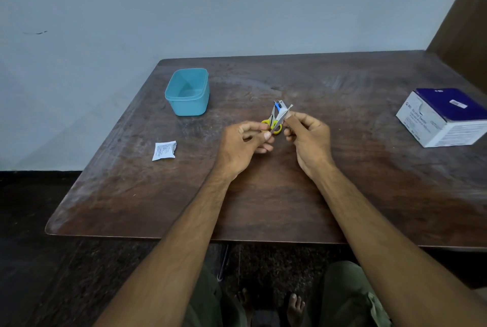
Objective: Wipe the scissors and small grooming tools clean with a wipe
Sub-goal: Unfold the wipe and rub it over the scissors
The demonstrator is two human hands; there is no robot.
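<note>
Both hands are up over the middle of the tabletop (pixel 263 194), close together. The left hand (pixel 243 146) is pinched shut on the scissors (pixel 272 123), thumb on the near side. The right hand (pixel 309 139) is pinched shut on a wipe (pixel 284 115), holding it against one blade.

The scissors are small, with yellow loop handles and thin silver blades. The blades are spread apart in a V and point to the far side. The wipe is a thin white strip folded along the right blade.

Just past the blade tips there is a small silver and blue tool (pixel 279 105). It may be a nail clipper, but the wipe covers part of it, so it is hard to tell. I also cannot tell if it lies on the tabletop or is held. The left fingers hide part of the yellow handles.

The scissors sit between the two hands, touching both. A torn white packet (pixel 164 150) lies flat to the left of the hands, well apart. A blue tub (pixel 187 92) stands open at the far left. A white and dark blue box (pixel 445 117) sits at the right edge, cut off by the side of the picture.
</note>
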